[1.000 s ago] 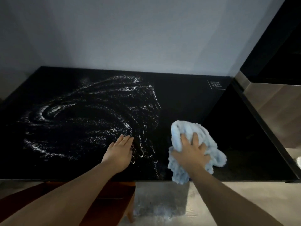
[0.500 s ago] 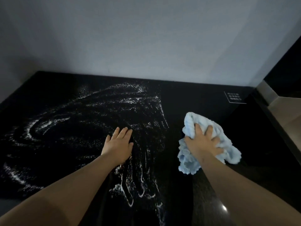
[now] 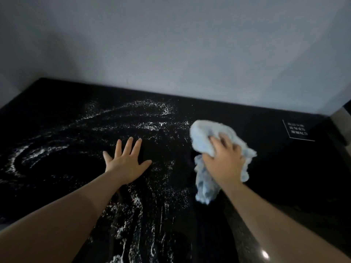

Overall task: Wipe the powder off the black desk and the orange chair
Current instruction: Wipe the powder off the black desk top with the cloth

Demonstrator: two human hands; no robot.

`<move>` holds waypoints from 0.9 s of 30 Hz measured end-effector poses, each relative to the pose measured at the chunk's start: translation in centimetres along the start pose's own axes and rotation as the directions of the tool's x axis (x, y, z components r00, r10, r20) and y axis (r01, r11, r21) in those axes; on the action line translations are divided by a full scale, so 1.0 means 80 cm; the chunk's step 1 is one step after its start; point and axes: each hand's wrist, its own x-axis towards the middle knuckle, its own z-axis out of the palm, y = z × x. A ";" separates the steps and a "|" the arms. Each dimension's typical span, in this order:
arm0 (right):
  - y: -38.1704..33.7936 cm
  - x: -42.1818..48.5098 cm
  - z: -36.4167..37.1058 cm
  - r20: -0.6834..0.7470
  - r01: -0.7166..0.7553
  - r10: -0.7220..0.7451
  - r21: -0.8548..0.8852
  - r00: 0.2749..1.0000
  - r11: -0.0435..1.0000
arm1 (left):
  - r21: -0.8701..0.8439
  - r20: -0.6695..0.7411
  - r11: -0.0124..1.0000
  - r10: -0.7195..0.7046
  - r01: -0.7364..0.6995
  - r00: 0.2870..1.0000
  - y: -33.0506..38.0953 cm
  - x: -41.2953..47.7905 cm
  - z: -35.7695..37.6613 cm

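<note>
Desk-wiping step, head view. We took the step in hand to be the wiping of the desk (image 3: 284,177); the chair was not in view, and we judged that half of the task not yet begun. The right hand (image 3: 226,160) held a pale blue cloth (image 3: 203,133), its grip curled round the bunched fabric and holding it against the desk, a loose tail trailing toward the near edge. The left hand (image 3: 126,162) lay palm down on the desk, its grip spread and holding nothing, apparently as a brace. White powder (image 3: 152,125) covered the left and middle of the desk in arcs and streaks, from near the wall (image 3: 171,44) to the near edge, and lay all round the left hand. The cloth stood at the right border of the powder; the desk to its right showed no powder. Since most of the powder lay unwiped, we judged the task to be at an early stage. The next move called, we thought, for a firm sweep of the cloth leftward through the powder, with the left hand lifted clear of its path lest it smear what lay beneath. The desk was glossy black, with a white-printed label (image 3: 296,130) at its far right, too blurred to read, and one glint of light near the front. The wall behind was plain grey; the room was dim.
</note>
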 end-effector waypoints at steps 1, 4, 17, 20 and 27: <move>0.004 0.022 -0.003 0.109 -0.080 0.091 -0.103 0.990 0.991 | -0.012 0.020 1.000 -0.007 0.007 1.000 0.002 0.006 -0.005; -0.002 0.037 0.007 0.291 -0.042 0.102 -0.207 0.951 0.977 | -0.086 0.113 0.994 -0.050 0.060 0.992 0.011 0.021 -0.015; 0.049 0.133 -0.030 0.269 -0.360 0.382 -0.130 0.884 0.924 | -0.041 0.228 0.998 -0.044 0.055 0.973 0.024 0.035 -0.041; 0.025 0.112 0.006 0.282 -0.313 0.365 -0.211 0.887 0.926 | -0.054 0.246 0.998 -0.027 0.041 0.969 0.024 0.039 -0.042; -0.077 0.035 0.034 0.245 0.134 -0.250 0.409 0.937 0.902 | 0.041 0.285 0.986 0.144 -0.162 0.948 0.001 0.061 -0.063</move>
